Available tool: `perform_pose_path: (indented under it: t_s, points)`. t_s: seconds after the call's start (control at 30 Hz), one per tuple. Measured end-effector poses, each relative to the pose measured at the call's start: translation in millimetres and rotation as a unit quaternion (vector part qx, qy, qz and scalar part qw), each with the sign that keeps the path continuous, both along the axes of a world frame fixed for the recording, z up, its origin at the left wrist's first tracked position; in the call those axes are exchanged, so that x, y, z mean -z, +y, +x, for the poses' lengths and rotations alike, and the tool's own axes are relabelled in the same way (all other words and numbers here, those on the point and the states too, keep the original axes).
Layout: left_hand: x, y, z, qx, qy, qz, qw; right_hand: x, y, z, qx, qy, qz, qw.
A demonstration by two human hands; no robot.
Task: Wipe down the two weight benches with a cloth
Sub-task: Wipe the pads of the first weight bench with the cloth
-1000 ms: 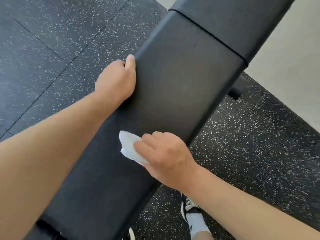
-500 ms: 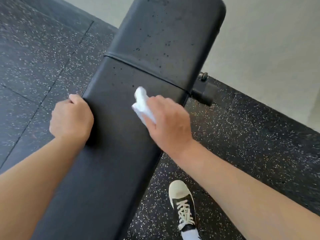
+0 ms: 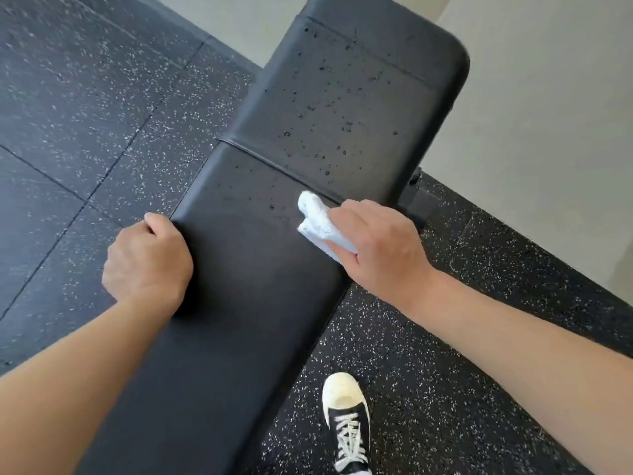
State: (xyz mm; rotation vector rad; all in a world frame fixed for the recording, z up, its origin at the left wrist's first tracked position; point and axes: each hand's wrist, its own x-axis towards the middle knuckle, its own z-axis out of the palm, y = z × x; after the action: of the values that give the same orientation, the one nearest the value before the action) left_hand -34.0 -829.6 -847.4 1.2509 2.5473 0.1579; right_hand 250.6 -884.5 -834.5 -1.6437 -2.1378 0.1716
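A black padded weight bench (image 3: 260, 286) runs from the bottom left up to the top right. Its far pad (image 3: 346, 97) is speckled with droplets beyond a seam. My right hand (image 3: 376, 245) grips a folded white cloth (image 3: 318, 224) and presses it on the near pad just before the seam, by the bench's right edge. My left hand (image 3: 147, 262) curls over the bench's left edge, thumb on top, fingers hidden below. Only one bench is in view.
Black rubber floor tiles (image 3: 85, 132) with white flecks surround the bench. A pale smooth floor (image 3: 548, 149) begins at the upper right. My black and white sneaker (image 3: 347, 419) stands right of the bench. A bench frame part (image 3: 416, 197) sticks out under the right side.
My right hand has carried the cloth up the pad from near me to just before the seam, then toward the right edge. The view has tilted up and shows the bench's far end.
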Motion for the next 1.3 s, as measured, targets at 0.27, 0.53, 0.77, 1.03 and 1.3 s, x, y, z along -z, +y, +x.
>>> perform_pose_path:
  t_s: [0.27, 0.53, 0.77, 1.03, 1.3]
  points:
    - [7, 2, -6, 0.013, -0.001, -0.011, 1.0, 4, 56, -88, 0.021, -0.016, 0.022, 0.999]
    - [5, 4, -3, 0.0, -0.023, -0.036, 0.999, 8, 161, -177, -0.031, -0.118, -0.07, 0.99]
    - [7, 3, -6, 0.007, -0.033, -0.041, 0.999, -5, 44, -49, -0.089, 0.005, 0.034, 0.995]
    - [10, 4, -6, 0.005, -0.03, -0.053, 0.998, 3, 39, -49, 0.007, -0.06, 0.038, 0.997]
    - [14, 5, -7, 0.004, 0.0, -0.054, 0.999, 14, 158, -175, 0.04, -0.098, -0.057, 0.993]
